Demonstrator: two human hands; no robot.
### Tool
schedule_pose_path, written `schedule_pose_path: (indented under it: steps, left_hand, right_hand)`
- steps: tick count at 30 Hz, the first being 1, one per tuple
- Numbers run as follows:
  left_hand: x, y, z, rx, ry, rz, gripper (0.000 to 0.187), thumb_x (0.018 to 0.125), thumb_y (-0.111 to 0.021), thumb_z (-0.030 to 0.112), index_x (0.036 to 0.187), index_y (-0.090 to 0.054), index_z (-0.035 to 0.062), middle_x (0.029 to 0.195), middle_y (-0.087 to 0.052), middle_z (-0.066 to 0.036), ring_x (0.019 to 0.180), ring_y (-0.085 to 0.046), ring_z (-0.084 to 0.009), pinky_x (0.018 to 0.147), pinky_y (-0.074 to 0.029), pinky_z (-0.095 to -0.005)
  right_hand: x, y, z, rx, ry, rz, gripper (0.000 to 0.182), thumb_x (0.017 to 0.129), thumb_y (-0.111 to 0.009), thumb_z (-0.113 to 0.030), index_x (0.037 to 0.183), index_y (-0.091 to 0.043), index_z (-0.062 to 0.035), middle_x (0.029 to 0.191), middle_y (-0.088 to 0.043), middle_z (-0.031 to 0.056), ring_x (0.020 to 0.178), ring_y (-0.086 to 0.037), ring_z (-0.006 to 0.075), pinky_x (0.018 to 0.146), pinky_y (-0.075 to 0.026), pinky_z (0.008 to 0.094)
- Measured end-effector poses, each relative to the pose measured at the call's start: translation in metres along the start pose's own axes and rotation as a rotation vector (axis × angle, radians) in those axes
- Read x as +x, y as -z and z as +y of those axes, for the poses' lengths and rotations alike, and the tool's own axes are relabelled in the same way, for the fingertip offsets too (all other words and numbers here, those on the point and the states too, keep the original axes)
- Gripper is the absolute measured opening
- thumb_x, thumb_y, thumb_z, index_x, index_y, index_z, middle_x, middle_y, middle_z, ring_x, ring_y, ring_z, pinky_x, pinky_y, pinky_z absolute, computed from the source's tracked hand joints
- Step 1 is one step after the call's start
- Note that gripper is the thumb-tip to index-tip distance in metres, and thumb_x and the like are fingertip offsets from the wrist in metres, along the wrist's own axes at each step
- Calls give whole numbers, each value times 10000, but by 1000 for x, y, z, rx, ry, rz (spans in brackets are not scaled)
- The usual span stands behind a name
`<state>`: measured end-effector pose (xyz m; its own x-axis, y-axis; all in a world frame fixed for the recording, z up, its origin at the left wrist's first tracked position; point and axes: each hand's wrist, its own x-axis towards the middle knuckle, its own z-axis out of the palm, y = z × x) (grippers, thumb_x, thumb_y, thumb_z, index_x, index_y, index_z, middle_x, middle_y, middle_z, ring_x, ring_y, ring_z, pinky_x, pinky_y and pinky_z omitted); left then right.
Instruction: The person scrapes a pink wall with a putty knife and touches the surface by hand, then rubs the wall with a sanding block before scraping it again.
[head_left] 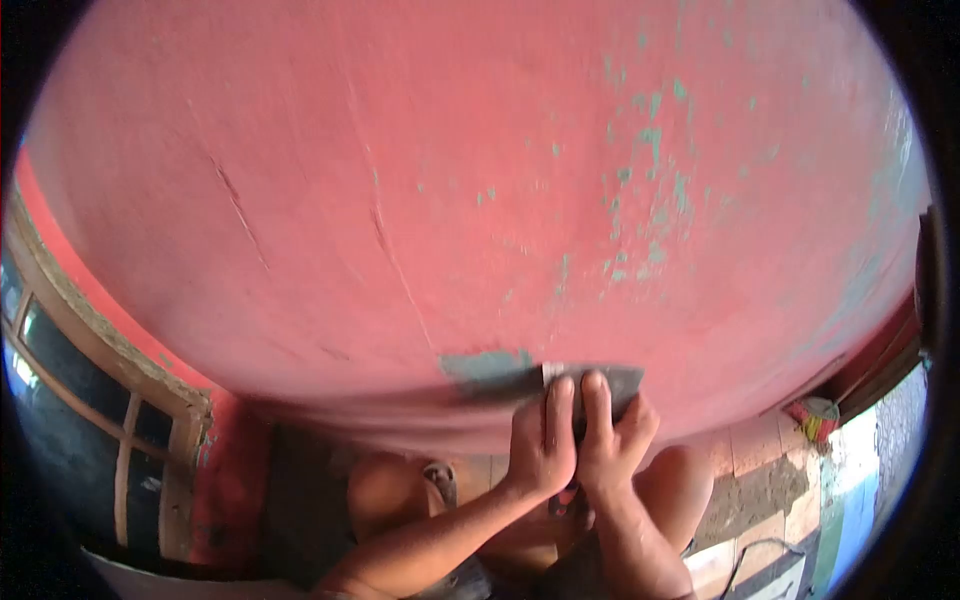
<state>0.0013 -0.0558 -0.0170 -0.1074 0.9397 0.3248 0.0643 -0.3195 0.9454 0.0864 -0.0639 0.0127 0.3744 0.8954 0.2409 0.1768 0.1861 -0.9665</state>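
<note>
A wide scraper (622,379) has its dark flat blade against the lower part of a pink wall (480,230). My left hand (543,440) grips it from the left, its thumb pointing up along the blade. Beside it my right hand (612,438) is closed on the same scraper, thumb also laid on the blade. Part of the handle shows below the hands in black and red. Just left of the blade is a bare grey-green patch (487,365) where the pink paint is gone. Green flecks and long cracks mark the wall above.
At the left is a wooden-framed window (125,425) with dark panes. My bent knees are close to the wall, one on each side of my forearms. A brush with colourful bristles (816,418) lies at the right near the wall's foot. Tiled floor (757,445) shows there, partly covered with grey dirt.
</note>
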Motion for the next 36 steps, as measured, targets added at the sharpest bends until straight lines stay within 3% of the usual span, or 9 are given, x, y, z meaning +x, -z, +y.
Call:
schedule_pose_path:
  steps: [2,5,10,13,15,17,28,32,36]
  left_hand:
    - [-5,8,-7,107,5,-72,360,1070,-417,236,874,-564,-28,721,-586,-163,680,-580,-184,591,-446,-354]
    - [-6,-1,-9,-36,-122,43,369,1070,-418,241,857,-564,-24,669,-561,-177,631,-555,-178,560,-422,-363]
    - [-8,10,-13,58,136,-73,345,1062,-433,254,997,-619,-29,782,-638,-211,739,-657,-226,662,-497,-353]
    - [-7,6,-10,-113,9,-25,338,1057,-440,249,955,-603,-30,778,-618,-241,731,-668,-263,642,-487,-376]
    - [-2,9,-1,-48,-6,-9,335,1049,-454,251,938,-590,-35,790,-614,-263,736,-651,-390,623,-476,-388]
    - [-1,6,5,-83,44,-12,355,1076,-392,243,904,-557,-21,734,-590,-161,701,-525,-132,610,-443,-352]
    - [-8,12,-8,-78,87,-115,364,1072,-398,250,917,-566,-33,753,-610,-174,731,-556,-142,660,-459,-363]
    - [-4,6,-5,-103,-15,-10,376,1075,-397,265,935,-583,-30,737,-610,-165,711,-552,-143,628,-461,-345]
    - [-10,14,-17,-81,110,-117,367,1074,-404,274,969,-588,-25,773,-618,-164,747,-562,-144,659,-472,-338]
  right_hand:
    - [-11,-4,16,80,29,67,284,942,-646,-202,820,-610,52,657,-584,22,656,-491,67,561,-426,280]
    - [-7,-17,23,159,118,121,268,949,-641,-196,832,-619,44,685,-598,11,658,-495,67,565,-427,261]
    - [-11,-10,27,105,19,47,284,967,-637,-205,823,-633,40,701,-621,10,650,-509,74,555,-436,267]
    - [-4,-19,26,159,120,95,289,961,-645,-204,822,-625,49,692,-623,17,645,-515,78,551,-438,270]
    - [-4,-17,10,181,74,61,276,969,-632,-201,862,-632,53,747,-643,26,690,-537,80,593,-454,265]
    - [-2,-9,7,162,10,-30,272,972,-624,-198,876,-635,56,771,-650,36,706,-539,81,608,-459,268]
    - [-14,-12,36,48,70,61,237,982,-614,-173,905,-659,47,768,-664,32,708,-558,78,622,-463,246]
    - [-11,-18,24,280,-2,38,218,982,-621,-165,922,-663,41,811,-679,31,727,-565,75,631,-466,236]
    - [-16,-15,47,169,25,59,250,976,-643,-191,921,-661,52,803,-674,38,708,-552,74,624,-464,246]
